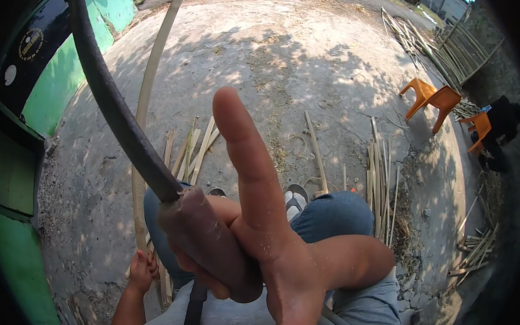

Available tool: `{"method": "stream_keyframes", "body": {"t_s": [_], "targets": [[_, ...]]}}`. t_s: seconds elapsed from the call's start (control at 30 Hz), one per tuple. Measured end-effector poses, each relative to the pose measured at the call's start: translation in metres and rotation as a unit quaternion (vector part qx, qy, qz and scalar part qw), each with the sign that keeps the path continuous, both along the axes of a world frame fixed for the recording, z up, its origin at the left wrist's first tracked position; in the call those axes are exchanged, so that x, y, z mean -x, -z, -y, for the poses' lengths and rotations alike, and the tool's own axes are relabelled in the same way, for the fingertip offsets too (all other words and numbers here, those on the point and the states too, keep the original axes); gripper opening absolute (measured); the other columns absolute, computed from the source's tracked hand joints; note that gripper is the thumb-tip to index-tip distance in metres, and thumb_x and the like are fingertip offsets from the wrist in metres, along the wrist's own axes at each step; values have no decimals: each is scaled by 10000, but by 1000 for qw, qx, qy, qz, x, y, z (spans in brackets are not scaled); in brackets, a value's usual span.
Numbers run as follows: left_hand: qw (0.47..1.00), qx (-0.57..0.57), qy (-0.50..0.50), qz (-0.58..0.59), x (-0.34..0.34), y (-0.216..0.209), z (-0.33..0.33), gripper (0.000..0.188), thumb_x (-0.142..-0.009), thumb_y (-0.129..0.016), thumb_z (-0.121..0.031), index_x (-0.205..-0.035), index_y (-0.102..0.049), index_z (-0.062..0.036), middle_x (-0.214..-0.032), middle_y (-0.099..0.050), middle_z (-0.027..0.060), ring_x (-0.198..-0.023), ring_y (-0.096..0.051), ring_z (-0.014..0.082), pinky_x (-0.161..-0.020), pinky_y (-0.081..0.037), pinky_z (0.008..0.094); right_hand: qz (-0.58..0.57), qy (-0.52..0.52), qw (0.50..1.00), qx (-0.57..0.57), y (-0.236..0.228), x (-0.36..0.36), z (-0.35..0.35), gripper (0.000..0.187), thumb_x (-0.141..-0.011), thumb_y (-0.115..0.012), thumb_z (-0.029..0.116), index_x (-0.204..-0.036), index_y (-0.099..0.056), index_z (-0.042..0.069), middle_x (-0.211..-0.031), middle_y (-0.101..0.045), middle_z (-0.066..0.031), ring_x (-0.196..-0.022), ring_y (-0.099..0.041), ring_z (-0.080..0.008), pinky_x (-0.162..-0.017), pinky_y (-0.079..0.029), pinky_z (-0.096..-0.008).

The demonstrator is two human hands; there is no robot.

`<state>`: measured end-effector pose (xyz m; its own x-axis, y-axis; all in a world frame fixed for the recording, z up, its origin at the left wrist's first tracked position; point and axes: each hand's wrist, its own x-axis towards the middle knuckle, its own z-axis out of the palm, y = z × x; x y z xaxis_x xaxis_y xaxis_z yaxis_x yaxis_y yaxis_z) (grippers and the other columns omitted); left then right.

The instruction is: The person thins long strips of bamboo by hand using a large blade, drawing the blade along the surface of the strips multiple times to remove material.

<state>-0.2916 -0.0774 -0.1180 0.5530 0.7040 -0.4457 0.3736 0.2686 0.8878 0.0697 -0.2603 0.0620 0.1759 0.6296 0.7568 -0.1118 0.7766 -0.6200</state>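
Note:
Close up in the middle, my right hand (263,221) holds a machete by its thick brown handle (209,242). Its fingers are wrapped round the handle, while one digit stretches straight up. The dark blade (116,108) rises to the upper left, seen nearly edge-on, and looks curved; its tip runs out of the picture. Lower left, my left hand (141,269) is closed on the low end of a long, pale bamboo strip (143,115). This strip stands up behind the blade and bends out past the top edge. The blade crosses in front of it; I cannot tell whether they touch.
Split bamboo strips (196,153) lie beyond my knees, with more strips (379,180) to the right. Orange plastic chairs (431,101) stand at the right, near a person in dark clothes (503,128). A bamboo pile (419,47) lies far right; a green wall (58,93) borders the left.

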Motion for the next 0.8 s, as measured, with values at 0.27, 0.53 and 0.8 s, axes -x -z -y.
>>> {"method": "stream_keyframes", "body": {"t_s": [0.27, 0.53, 0.8], "targets": [[996, 40, 41, 62, 8, -2, -6, 639, -997, -426, -756, -894, -434, -125, -631, -332, -32, -507, -287, 87, -482, -254, 279, -84, 69, 975, 193, -18, -19, 8, 1256, -847, -857, 76, -1691, 72, 118, -910, -583, -45, -681, -566, -52, -616, -457, -213], [986, 103, 108, 78, -16, -23, -9, 645, -1007, -392, -751, -904, -437, -116, -651, -333, -28, -527, -261, 87, -494, -249, 273, -122, 265, 932, 216, 2, -75, -15, 918, -977, -711, 62, -1689, -142, 177, -818, -586, 12, -599, -534, -37, -525, -472, -235], [972, 185, 126, 70, -30, -19, -14, 644, -1010, -377, -750, -907, -447, -118, -645, -330, -28, -525, -273, 94, -498, -252, 278, -110, 318, 902, 270, 29, -96, -43, 462, -993, -741, 157, -1438, -620, 131, -737, -513, 66, -573, -506, -42, -521, -446, -238]]}}
